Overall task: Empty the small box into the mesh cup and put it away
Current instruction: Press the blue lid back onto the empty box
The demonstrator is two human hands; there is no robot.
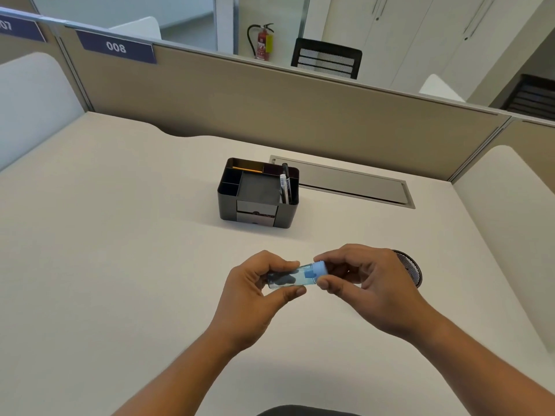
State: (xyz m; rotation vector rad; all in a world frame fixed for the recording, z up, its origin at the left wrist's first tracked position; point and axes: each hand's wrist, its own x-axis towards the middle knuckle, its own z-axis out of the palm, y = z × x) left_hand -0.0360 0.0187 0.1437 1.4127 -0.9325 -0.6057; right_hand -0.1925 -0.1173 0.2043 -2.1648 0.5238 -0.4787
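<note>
A small clear blue box with dark bits inside is held level above the desk, in the middle of the head view. My left hand grips its clear body from the left. My right hand pinches its blue cap end with thumb and fingers. The black mesh cup stands on the desk just behind my right hand, which hides most of it.
A black desk organiser with pens, a pencil and small front drawers stands further back at the centre. A grey cable flap lies behind it. Beige partition panels close the desk at the back and right.
</note>
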